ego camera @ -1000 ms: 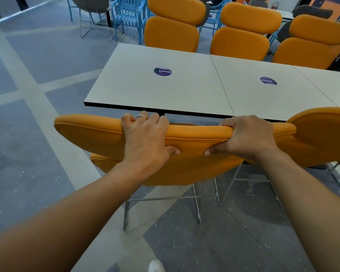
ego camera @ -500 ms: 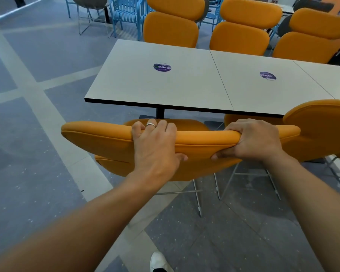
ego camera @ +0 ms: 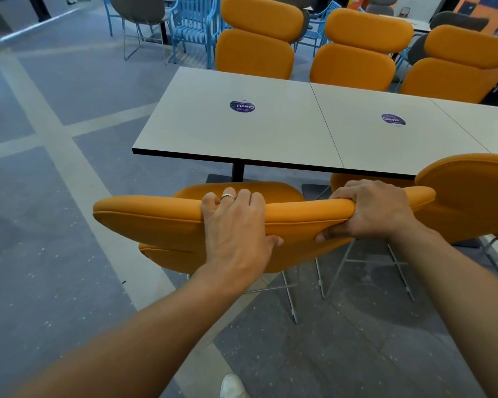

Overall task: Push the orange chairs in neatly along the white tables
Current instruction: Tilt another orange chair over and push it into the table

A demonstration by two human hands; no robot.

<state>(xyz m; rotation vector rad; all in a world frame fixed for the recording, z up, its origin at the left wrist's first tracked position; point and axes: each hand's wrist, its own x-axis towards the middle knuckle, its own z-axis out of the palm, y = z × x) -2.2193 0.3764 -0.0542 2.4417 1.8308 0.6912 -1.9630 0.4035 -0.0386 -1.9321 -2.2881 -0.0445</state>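
Note:
An orange chair (ego camera: pixel 156 222) stands at the near side of the white table (ego camera: pixel 213 133), its seat front close to the table's edge. My left hand (ego camera: pixel 236 225) grips the top of its backrest near the middle, fingers curled over the rim. My right hand (ego camera: pixel 371 211) grips the same backrest top further right. A second orange chair (ego camera: pixel 472 196) sits beside it on the right, partly out of frame. Three more orange chairs (ego camera: pixel 256 41) line the table's far side.
A second white table (ego camera: pixel 385 145) joins the first on the right. Blue metal chairs (ego camera: pixel 190 21) and a grey chair (ego camera: pixel 138 12) stand at the back left. Grey floor with pale stripes lies to the left. My white shoe (ego camera: pixel 233 386) shows at the bottom.
The chair has shifted a little toward the table and to the right; more of its seat shows beneath the table edge. Both hands keep the same grip on the backrest.

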